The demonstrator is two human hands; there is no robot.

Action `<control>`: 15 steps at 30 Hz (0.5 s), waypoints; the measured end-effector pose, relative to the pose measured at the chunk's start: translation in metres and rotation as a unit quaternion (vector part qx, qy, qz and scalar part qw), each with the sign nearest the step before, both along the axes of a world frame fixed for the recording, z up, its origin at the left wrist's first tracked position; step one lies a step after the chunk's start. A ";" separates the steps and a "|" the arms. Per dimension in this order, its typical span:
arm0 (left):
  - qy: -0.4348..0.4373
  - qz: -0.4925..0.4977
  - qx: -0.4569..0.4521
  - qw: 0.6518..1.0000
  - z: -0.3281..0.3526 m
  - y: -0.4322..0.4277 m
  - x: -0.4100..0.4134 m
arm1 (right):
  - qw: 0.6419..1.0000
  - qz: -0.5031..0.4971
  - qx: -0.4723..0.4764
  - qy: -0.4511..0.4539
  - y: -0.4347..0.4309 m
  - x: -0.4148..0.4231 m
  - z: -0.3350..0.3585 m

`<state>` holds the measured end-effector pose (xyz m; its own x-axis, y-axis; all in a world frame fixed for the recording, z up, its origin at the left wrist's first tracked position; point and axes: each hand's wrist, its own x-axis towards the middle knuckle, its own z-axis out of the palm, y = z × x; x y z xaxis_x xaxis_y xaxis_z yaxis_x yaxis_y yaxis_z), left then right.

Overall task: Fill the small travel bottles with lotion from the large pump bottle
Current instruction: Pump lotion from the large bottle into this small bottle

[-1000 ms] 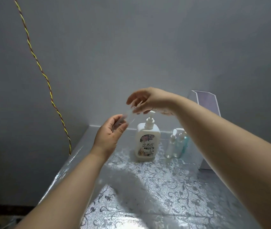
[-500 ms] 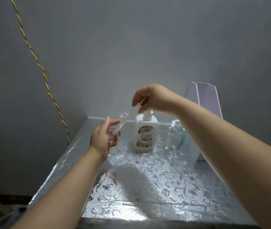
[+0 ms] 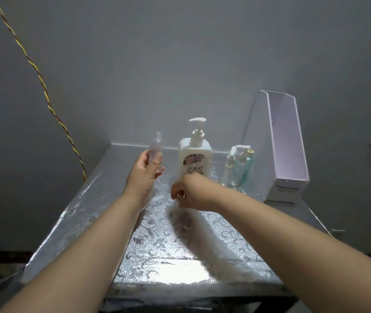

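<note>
The left hand (image 3: 145, 177) is gripping a small clear plastic travel bottle (image 3: 156, 150), upright, uncapped and looking empty, just left of the large white pump bottle (image 3: 194, 159). The right hand (image 3: 189, 193) is hovering low over the silver floral-patterned table (image 3: 157, 240), fingers curled; what they're pinching, if anything, I cannot tell. Other small capped bottles (image 3: 236, 168) are standing right of the pump bottle. Pumping looks to be all ahead.
</note>
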<state>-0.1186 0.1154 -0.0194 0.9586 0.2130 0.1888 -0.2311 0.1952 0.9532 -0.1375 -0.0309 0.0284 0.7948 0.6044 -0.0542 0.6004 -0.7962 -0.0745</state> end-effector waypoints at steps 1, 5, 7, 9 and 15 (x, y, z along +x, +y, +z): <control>0.002 0.002 0.006 1.000 -0.001 0.000 0.002 | 1.000 0.003 0.002 0.007 0.000 0.002 -0.001; 0.003 0.008 0.017 1.000 -0.003 0.001 0.008 | 0.998 -0.006 0.044 0.037 -0.003 0.010 0.020; -0.006 0.011 0.023 1.000 -0.002 0.002 0.013 | 0.991 -0.023 0.129 0.016 -0.004 0.014 0.049; -0.011 0.017 0.033 0.999 0.003 0.002 0.021 | 0.966 -0.044 0.250 -0.042 -0.002 0.020 0.083; -0.061 0.027 0.056 0.996 0.017 -0.009 0.035 | 0.924 -0.171 0.297 -0.168 0.005 0.073 0.142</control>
<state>-0.0841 0.1066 -0.0026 0.9148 0.2357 0.3281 -0.3534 0.0739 0.9325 -0.0641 -0.0262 0.1700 0.8562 0.1595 0.4915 0.3907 -0.8223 -0.4138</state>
